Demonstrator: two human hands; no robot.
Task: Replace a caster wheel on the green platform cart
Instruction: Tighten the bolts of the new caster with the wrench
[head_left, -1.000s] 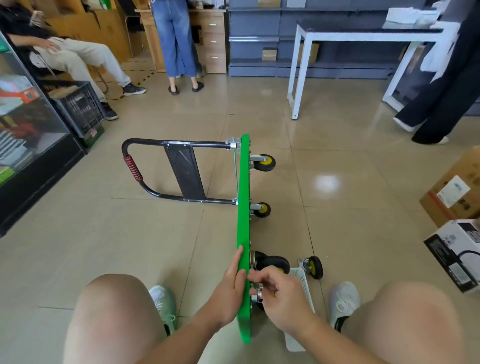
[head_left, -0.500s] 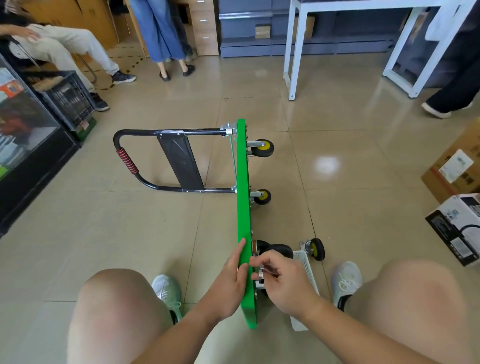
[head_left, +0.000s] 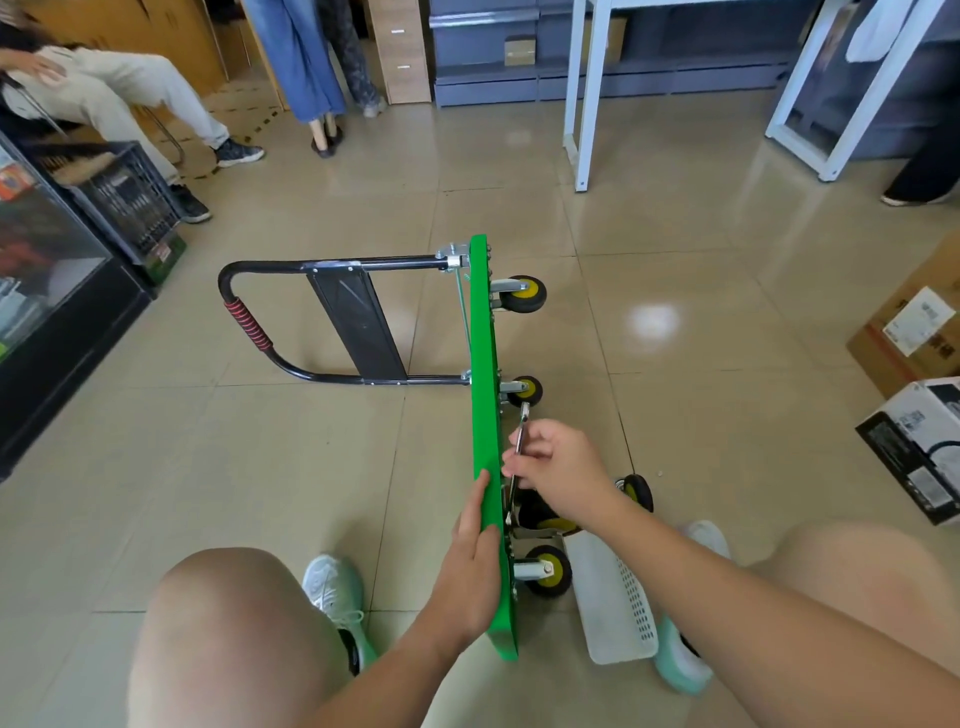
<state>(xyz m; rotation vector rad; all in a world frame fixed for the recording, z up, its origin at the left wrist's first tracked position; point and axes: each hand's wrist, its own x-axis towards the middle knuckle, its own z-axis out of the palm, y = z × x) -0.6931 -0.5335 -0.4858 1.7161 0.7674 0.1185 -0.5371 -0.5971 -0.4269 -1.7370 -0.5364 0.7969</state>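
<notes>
Head view: the green platform cart (head_left: 485, 415) stands on its long edge at centre frame, black handle (head_left: 249, 322) laid out to the left and yellow-hubbed casters (head_left: 524, 293) facing right. The left hand (head_left: 475, 556) presses flat, fingers straight, on the deck's near end. The right hand (head_left: 558, 467) pinches a wrench (head_left: 521, 431), whose lower end seems to meet a half-hidden caster mount. A loose caster wheel (head_left: 638, 491) lies at lower right.

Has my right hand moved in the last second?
Yes. The right hand, gripping a wrench, went farther along the green platform, away from its near end.
</notes>
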